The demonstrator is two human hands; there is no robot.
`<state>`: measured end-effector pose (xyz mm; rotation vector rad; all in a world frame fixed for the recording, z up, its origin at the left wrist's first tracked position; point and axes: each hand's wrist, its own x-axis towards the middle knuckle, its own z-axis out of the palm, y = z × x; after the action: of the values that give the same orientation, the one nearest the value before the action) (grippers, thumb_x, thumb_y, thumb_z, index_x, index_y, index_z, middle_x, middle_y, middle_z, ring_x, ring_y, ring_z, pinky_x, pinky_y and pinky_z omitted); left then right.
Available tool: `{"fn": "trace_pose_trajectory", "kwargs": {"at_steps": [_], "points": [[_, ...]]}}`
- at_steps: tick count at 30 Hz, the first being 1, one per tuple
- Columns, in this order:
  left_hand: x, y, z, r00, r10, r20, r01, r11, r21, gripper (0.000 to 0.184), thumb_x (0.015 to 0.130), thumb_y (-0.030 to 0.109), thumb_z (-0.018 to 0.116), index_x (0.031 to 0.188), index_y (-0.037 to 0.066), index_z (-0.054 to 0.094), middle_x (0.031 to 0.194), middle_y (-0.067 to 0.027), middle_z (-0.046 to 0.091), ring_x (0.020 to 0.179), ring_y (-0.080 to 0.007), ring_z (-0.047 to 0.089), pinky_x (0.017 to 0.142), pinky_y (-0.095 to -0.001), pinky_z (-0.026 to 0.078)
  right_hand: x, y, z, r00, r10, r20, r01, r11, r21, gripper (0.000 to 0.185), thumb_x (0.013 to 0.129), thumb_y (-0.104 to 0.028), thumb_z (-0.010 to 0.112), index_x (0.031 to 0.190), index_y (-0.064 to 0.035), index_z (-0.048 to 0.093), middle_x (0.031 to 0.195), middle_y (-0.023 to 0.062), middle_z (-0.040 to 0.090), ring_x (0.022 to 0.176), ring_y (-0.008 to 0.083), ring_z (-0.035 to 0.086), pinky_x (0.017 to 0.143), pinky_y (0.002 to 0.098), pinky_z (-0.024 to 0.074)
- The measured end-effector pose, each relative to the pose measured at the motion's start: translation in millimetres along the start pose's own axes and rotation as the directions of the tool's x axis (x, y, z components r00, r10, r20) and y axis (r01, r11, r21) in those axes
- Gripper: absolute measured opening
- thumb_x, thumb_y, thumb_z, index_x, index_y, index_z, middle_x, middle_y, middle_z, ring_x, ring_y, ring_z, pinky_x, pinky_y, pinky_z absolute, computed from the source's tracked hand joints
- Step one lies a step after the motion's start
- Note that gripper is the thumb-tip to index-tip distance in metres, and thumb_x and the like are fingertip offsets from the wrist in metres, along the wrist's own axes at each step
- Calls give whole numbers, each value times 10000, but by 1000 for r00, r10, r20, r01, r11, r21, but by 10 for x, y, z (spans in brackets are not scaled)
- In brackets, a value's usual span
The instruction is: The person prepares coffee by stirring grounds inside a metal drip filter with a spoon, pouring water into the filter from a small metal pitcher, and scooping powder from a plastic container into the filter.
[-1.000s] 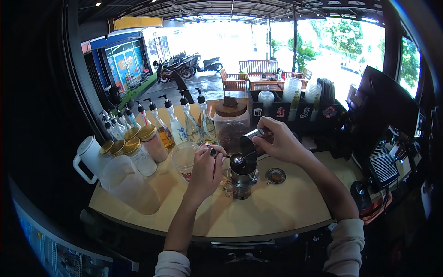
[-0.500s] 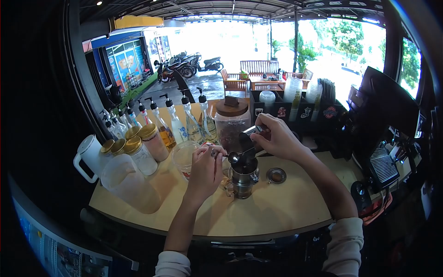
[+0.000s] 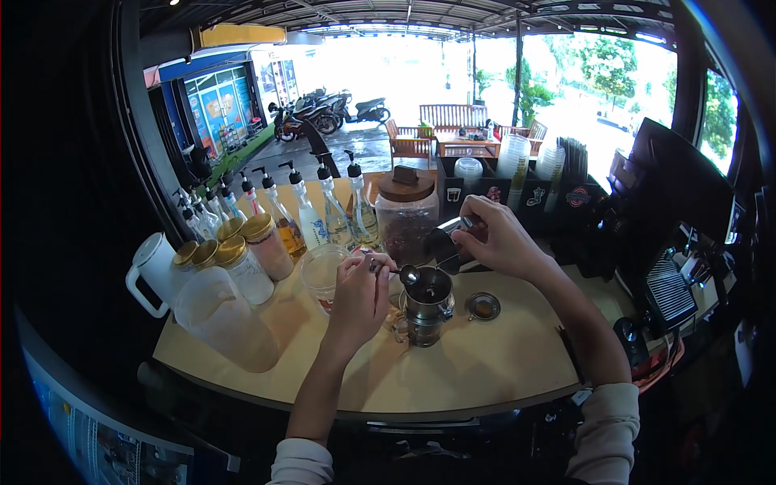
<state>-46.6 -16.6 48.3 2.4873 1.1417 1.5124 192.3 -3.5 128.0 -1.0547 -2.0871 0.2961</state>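
My left hand (image 3: 361, 291) is closed on a spoon (image 3: 410, 276), whose round bowl hangs beside the rim of a metal drip coffee filter (image 3: 427, 299). Dark contents show inside the filter, which sits on a glass mug (image 3: 401, 324). My right hand (image 3: 497, 234) grips a small dark metal cup (image 3: 443, 249), tilted and held above the filter's far side. What is inside the cup is hidden. On the table to the right of the filter lies a small round metal lid (image 3: 482, 306).
A clear plastic tub (image 3: 325, 273) stands left of my left hand. Behind are a wooden-lidded jar (image 3: 406, 212) and several pump bottles (image 3: 329, 204). Gold-lidded jars (image 3: 267, 246), a frosted pitcher (image 3: 222, 315) and a white jug (image 3: 153, 271) line the left. A dark cup organizer (image 3: 525, 190) stands at the back right.
My right hand has shifted slightly right, and the dark cup has moved up and away from the filter, uncovering more of its mouth. My left hand and the spoon stay nearly still.
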Motion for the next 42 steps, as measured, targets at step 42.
{"fn": "trace_pose_trajectory", "kwargs": {"at_steps": [42], "points": [[-47,3,198,985,72,-155,-83,994,-66,119,936,106,501,983,83,608,837,-51,623,778,-233,582,938,-412,354,-1594,1692,247,664,619,-420,-220,699,681,170,848,-67,621,757,-94,480,664,-51,472,602,37,443,543,223,346]]}}
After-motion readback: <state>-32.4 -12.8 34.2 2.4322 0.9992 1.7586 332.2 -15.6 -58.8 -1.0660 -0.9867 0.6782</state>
